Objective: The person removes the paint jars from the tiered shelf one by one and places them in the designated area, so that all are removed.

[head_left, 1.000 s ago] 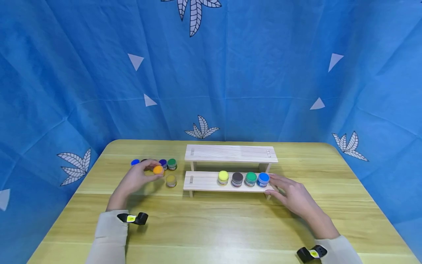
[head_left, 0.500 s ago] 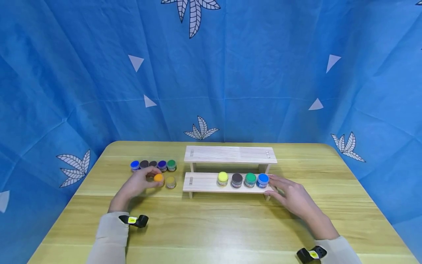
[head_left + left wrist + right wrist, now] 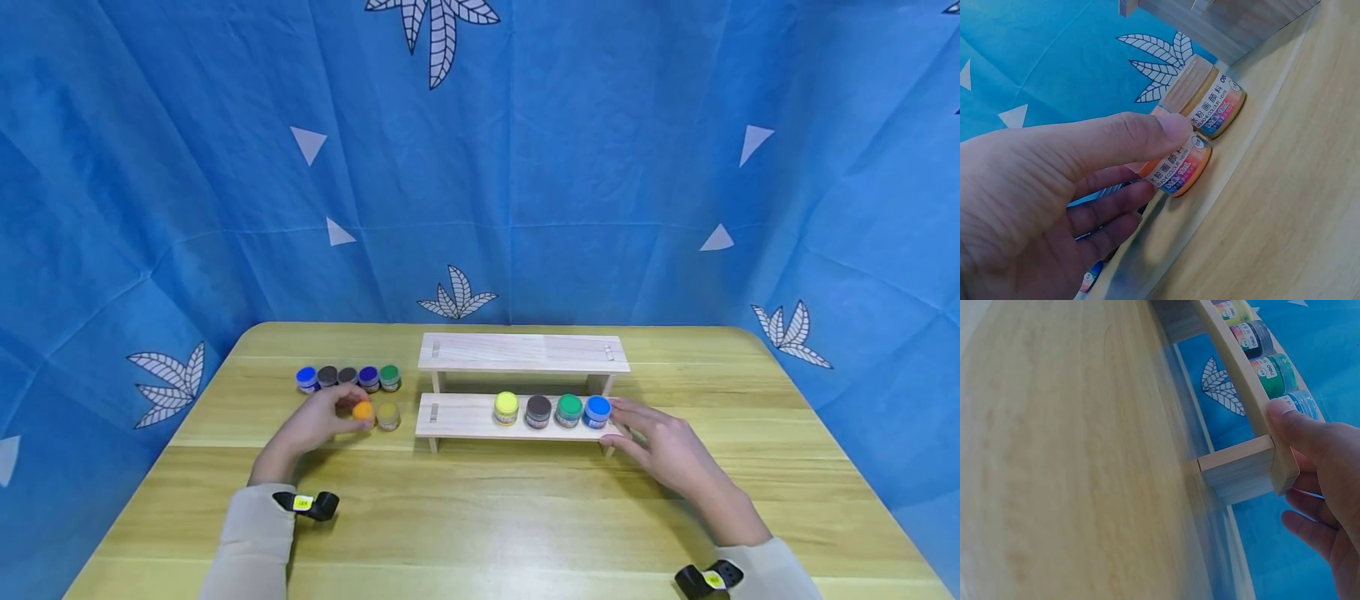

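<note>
The left hand (image 3: 315, 423) has lowered the orange paint jar (image 3: 363, 411) it pinches (beside the ochre jar (image 3: 387, 414)); the right hand (image 3: 663, 446) rests unchanged, fingers relaxed, at the wooden rack (image 3: 465, 415).

Beige sleeves (image 3: 251, 542) cover both arms, each wrist wearing a black strap (image 3: 315, 504) with yellow tag.

Bright, even light; blurred wrist views

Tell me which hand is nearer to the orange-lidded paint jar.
Left. The left hand pinches the orange-lidded paint jar on the table; the right hand rests at the wooden rack's right end, far across.
</note>
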